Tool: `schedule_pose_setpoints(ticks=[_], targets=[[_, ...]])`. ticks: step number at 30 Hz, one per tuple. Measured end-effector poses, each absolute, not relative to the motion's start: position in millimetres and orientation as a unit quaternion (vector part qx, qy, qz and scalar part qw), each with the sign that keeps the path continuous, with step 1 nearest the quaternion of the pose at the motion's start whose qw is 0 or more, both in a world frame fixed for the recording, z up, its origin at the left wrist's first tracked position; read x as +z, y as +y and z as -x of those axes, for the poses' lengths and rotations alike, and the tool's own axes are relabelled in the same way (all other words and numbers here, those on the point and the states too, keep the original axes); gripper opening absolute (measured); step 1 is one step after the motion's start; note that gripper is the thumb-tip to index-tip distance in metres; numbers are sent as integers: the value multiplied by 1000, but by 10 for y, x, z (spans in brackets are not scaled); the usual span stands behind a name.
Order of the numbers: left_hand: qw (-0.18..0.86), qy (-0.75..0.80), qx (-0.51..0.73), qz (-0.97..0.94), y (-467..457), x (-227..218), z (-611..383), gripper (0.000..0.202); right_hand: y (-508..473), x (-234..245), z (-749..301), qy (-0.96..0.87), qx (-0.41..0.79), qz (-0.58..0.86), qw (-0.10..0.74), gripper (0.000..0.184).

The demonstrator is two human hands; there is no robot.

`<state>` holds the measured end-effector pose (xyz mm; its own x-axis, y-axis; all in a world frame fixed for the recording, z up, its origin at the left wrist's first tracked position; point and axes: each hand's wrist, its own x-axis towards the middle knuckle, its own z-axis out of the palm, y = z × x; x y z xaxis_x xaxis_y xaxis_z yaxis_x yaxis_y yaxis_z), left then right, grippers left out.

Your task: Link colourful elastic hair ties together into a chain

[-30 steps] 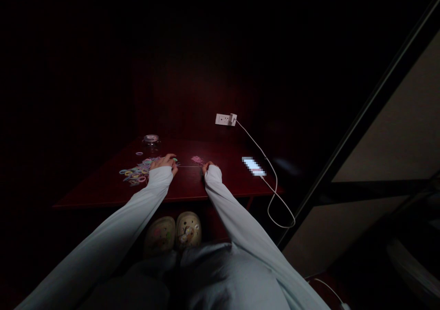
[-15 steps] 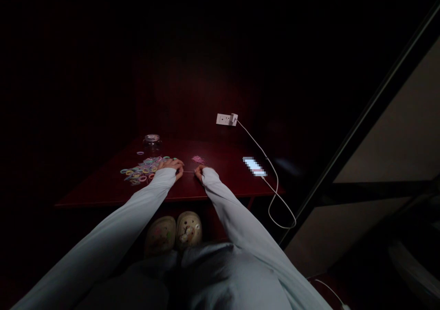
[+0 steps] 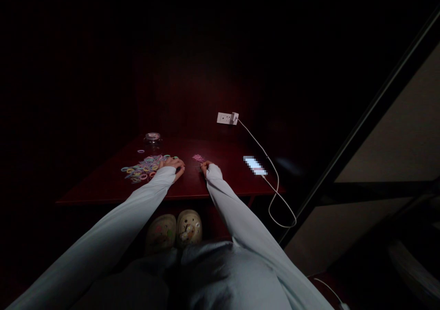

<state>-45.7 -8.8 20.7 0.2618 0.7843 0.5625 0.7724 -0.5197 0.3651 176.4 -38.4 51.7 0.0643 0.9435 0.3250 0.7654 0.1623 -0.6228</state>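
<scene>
A loose pile of many-coloured hair ties (image 3: 146,167) lies on the left of the dark red table (image 3: 103,186). My left hand (image 3: 174,164) rests at the right edge of this pile, its fingers curled toward the thumb; whether anything is between them is hidden. My right hand (image 3: 206,167) is closed in a pinch just below a small heap of pink hair ties (image 3: 198,157). A thin, faint bit, apparently a hair tie, shows at its fingertips. One purple hair tie (image 3: 140,151) lies apart, behind the pile.
A clear lidded jar (image 3: 153,138) stands at the back left. On the right lies a phone (image 3: 255,165) with a lit screen. Its white cable (image 3: 277,181) loops past the table edge up to a charger in the wall socket (image 3: 225,118). Below are two clogs (image 3: 189,228).
A thin strand was stretched between my hands; it no longer spans the gap. My right hand has moved slightly right and away from me, toward the pink heap. My left hand has barely moved.
</scene>
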Motion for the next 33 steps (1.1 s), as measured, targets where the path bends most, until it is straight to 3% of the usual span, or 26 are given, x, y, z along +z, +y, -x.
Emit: schedule_pose_setpoints(ticks=[6,17,25,33], targets=[[1,490,365,-792,-9,141,488,15,-347,661,-1852,-624,82,730,265,35],[24,531,305,-790,-80,213,508,17,-269,695,-1923,-629,112,725,258,28],[-22,558,316,-767,-105,278,520,16,-278,619,-1968,-630,62,725,272,58],[-69,564,380,-730,-216,405,573,22,-210,501,-1911,-732,6,645,218,40]])
